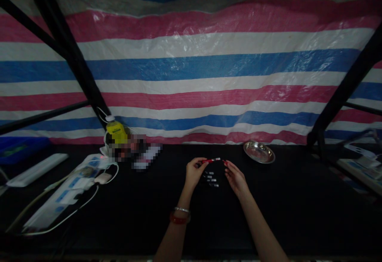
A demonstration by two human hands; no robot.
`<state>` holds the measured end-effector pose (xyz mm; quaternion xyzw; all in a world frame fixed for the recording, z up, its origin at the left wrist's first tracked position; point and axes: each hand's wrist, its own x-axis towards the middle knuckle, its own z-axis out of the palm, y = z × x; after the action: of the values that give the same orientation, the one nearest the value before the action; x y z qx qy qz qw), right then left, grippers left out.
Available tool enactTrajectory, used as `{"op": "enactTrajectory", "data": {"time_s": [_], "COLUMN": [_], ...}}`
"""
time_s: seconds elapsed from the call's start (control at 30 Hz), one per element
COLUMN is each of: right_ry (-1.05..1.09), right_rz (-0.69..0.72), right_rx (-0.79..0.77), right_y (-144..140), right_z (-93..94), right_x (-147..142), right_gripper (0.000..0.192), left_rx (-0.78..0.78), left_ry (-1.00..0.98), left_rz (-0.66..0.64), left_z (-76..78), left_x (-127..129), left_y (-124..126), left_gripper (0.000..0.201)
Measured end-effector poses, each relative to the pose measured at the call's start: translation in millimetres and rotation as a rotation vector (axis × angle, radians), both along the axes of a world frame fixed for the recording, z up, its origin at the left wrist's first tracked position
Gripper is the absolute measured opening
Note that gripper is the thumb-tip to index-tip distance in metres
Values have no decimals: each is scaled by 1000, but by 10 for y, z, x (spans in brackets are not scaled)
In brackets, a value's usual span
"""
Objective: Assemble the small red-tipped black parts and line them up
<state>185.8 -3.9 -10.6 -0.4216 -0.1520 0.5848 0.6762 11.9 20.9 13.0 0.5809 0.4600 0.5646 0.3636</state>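
My left hand (194, 171) pinches a slim red pen (211, 160) with a silvery end, held roughly level and pointing right. Just past that end, my right hand (235, 177) has its thumb and fingertips closed on a small red piece (225, 161), which looks like a cap. A short gap separates the two red parts. On the black table below and between my hands lie several dark pens (212, 180) with silvery ends, roughly in a column. Their left ends are hard to see against the dark surface.
A shiny round metal dish (259, 152) sits at the back right. To the left are a power strip (64, 192) with cables, a yellow bottle (117, 131) and a blue bin (22, 149). Black frame posts (78, 71) and a striped sheet (203, 69) enclose the table.
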Motion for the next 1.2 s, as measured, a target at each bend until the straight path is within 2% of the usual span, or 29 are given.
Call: {"op": "enactTrajectory", "data": {"time_s": [0.13, 0.37, 0.63, 0.8, 1.2], "right_ry": [-43, -155, -69, -106, -194], "right_rz": [13, 30, -33, -19, 7], "right_rx": [17, 68, 28, 43, 69], "right_y": [-15, -42, -15, -13, -54], "right_z": [-2, 37, 9, -10, 54], "right_x": [-2, -47, 0, -4, -48], "right_gripper": [27, 29, 28, 28, 29], "left_rx": [-30, -35, -57, -81, -111], "left_ry": [-32, 23, -112, -173, -182], "left_rz": [-50, -61, -90, -95, -131], "left_z": [11, 52, -5, 21, 43], "left_x": [6, 23, 12, 9, 25], "left_y": [-7, -48, 9, 1, -25], "left_gripper": [22, 20, 21, 23, 26]}}
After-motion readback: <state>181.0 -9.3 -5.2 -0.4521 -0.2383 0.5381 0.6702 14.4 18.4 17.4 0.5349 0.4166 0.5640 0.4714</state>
